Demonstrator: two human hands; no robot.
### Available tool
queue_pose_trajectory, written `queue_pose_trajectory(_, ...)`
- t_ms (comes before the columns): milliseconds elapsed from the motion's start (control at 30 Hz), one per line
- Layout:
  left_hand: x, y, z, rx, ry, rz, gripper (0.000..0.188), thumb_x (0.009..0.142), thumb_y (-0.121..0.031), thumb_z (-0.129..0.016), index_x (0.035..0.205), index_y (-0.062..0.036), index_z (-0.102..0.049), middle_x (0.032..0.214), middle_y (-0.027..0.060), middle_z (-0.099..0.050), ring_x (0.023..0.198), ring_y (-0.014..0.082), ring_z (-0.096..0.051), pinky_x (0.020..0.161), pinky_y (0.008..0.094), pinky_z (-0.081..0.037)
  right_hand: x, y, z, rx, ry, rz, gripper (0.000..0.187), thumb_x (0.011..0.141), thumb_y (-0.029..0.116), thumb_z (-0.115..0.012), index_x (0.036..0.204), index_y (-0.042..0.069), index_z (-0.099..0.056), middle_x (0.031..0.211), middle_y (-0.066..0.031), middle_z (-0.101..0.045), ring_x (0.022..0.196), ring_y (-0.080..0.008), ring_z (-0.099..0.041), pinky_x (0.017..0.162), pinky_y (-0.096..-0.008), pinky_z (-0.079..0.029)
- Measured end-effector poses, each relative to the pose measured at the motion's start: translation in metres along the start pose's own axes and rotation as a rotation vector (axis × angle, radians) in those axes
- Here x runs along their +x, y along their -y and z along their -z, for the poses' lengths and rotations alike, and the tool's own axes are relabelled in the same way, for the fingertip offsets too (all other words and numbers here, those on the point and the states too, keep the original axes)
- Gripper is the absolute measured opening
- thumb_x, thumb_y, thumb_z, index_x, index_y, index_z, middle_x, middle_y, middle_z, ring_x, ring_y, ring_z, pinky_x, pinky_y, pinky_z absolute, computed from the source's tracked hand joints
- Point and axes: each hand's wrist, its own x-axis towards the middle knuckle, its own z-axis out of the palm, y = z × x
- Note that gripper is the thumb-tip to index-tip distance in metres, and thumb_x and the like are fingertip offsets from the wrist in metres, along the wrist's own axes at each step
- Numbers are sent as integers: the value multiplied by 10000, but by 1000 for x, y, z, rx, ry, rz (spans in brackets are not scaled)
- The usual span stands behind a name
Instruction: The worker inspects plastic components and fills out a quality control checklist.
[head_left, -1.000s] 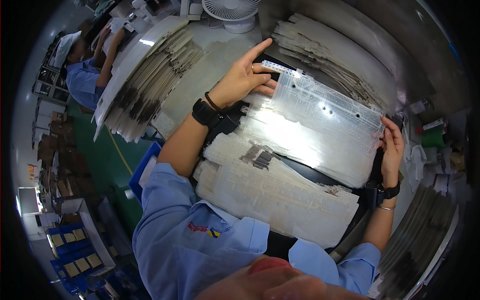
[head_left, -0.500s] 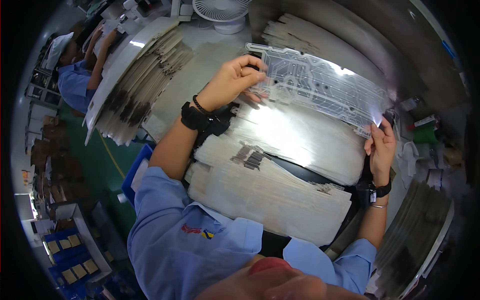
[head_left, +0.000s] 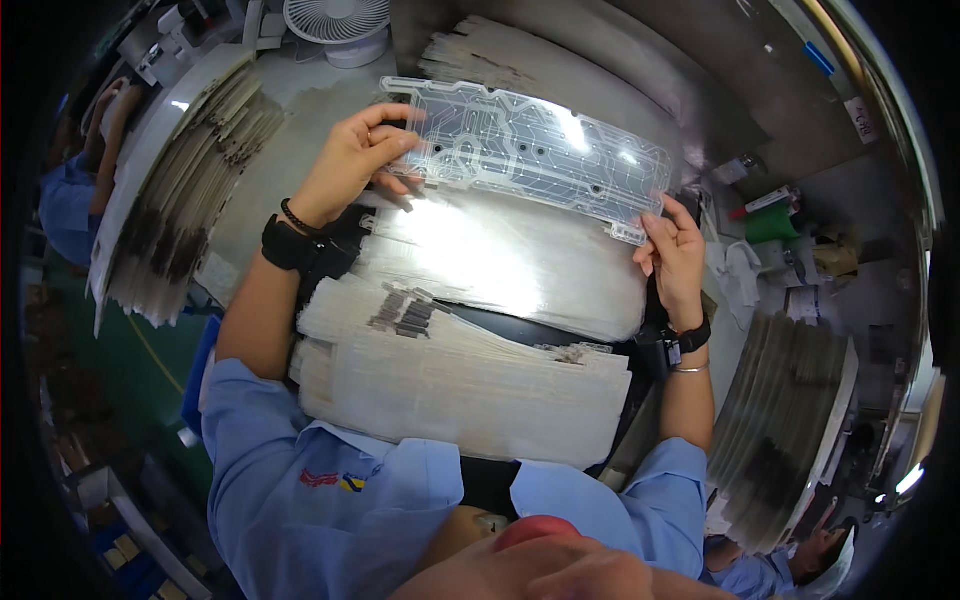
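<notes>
A clear, flexible printed circuit film [head_left: 530, 148], long and patterned with silvery traces and a few dark dots, is held up between my two hands. My left hand [head_left: 355, 160] pinches its left end between thumb and fingers. At the lower right corner, beside a small tab, the fingertips of my right hand [head_left: 677, 262] grip it. Beneath the film lies a stack of pale sheets [head_left: 590, 275] with a bright glare on its top. Closer to my body, another stack of similar films [head_left: 470, 400] shows dark strips near its upper left.
At left, a fanned stack of films [head_left: 190, 200] rests on a board; another stack [head_left: 780, 430] stands at right. A white fan [head_left: 340, 25] is at the back. More sheets [head_left: 500, 60] lie behind the film. Co-workers [head_left: 70, 205] sit left and lower right.
The whole view has swung to the right, so things sit farther left in the picture. The film looks slightly more level. Both hands keep their hold on it.
</notes>
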Motion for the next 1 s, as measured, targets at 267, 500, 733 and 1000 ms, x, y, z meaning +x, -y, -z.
queue_pose_trajectory(267,2,12,7,489,76,-215,569,854,-147,-670,1353,-44,-416,1324,108,-483,1163,194,-513,968,350,-437,35,11,2,334,-108,-44,540,911,66,-579,1370,-30,-310,1290,-189,-482,1125,-259,-565,927,-295,-479)
queue_pose_trajectory(500,-1,5,-8,819,179,-342,415,742,-172,-759,1111,-49,-614,1149,103,-590,1061,262,-544,943,340,-411,-6,12,16,-1085,362,222,687,681,339,-798,1265,81,-544,1461,-185,-335,1308,-364,-350,1089,-454,-257)
queue_pose_trajectory(733,1,8,-5,544,63,-239,120,812,-27,-656,928,-8,-632,895,45,-646,809,117,-605,752,240,-479,28,55,-17,-1072,176,-4,373,810,277,-692,1098,49,-630,1228,-175,-564,1106,-315,-540,924,-333,-421)
queue_pose_trajectory(1000,7,14,-3,235,63,-269,99,875,-55,-634,951,6,-614,908,33,-644,817,88,-613,737,225,-511,103,32,-85,-613,408,575,362,955,365,-521,1049,46,-663,874,-68,-677,801,-185,-620,747,-307,-491)
